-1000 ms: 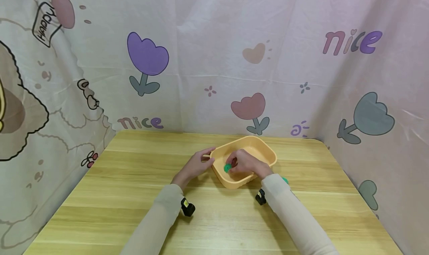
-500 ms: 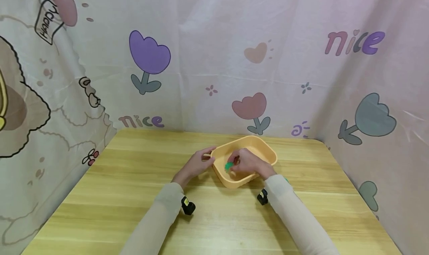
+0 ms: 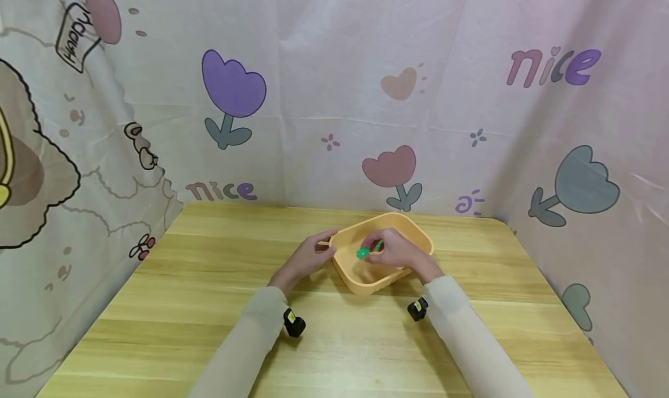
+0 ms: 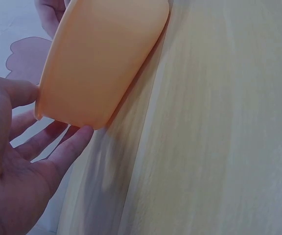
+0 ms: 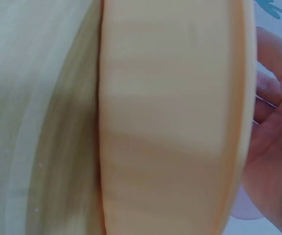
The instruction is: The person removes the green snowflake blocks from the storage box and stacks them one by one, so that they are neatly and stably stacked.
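A shallow yellow-orange plastic tub [image 3: 347,279] with rounded corners and a small handle loop at its left end stands on the table. My left hand [image 3: 305,257] holds that end; in the left wrist view the thumb lies at the rim of the tub [image 4: 102,58] and the other fingers touch its outer side. My right hand [image 3: 394,250] reaches over the near wall into the tub, fingertips pinching a small green piece [image 3: 363,253] with a jagged edge. More green shows between the fingers. In the right wrist view the tub wall [image 5: 170,98] hides the fingertips of my right hand [image 5: 278,107].
The light wooden table [image 3: 209,316] runs back to a printed curtain [image 3: 313,96] with flowers and lettering, which also closes in both sides. A black wrist camera [image 3: 294,323] sits at my left cuff and another black camera [image 3: 417,309] at my right.
My right hand has shifted slightly up and to the right inside the tub, the green piece moving with it. The green thing beside my right cuff is now out of sight. My left hand stays put.
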The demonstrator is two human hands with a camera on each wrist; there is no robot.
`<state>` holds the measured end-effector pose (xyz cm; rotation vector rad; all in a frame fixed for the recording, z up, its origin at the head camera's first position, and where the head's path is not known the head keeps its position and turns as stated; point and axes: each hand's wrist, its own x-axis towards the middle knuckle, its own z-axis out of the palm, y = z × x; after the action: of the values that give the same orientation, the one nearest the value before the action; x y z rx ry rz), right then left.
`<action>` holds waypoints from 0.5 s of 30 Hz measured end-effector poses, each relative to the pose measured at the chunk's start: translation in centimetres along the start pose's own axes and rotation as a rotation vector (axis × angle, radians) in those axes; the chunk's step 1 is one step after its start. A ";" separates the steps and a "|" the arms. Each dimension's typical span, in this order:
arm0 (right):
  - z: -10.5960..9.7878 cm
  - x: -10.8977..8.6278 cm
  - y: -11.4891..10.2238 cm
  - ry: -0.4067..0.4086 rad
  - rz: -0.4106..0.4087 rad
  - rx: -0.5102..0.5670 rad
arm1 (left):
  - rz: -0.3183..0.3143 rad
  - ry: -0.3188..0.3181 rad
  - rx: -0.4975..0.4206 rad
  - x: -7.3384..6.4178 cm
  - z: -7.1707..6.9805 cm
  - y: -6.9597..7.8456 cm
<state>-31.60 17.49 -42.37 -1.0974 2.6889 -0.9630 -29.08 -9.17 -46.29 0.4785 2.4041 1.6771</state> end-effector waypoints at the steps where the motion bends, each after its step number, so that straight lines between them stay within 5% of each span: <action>1: -0.1 -0.1 0.0 0.005 0.005 -0.003 | -0.001 0.003 0.000 0.0 0.0 0.0; 15: -2.4 -3.4 -1.1 0.112 0.050 0.015 | -0.002 -0.017 -0.011 0.1 -0.1 -0.2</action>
<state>-29.14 20.41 -40.35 -0.9976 2.7767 -1.0653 -29.19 -9.28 -46.48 0.4869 2.3815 1.6779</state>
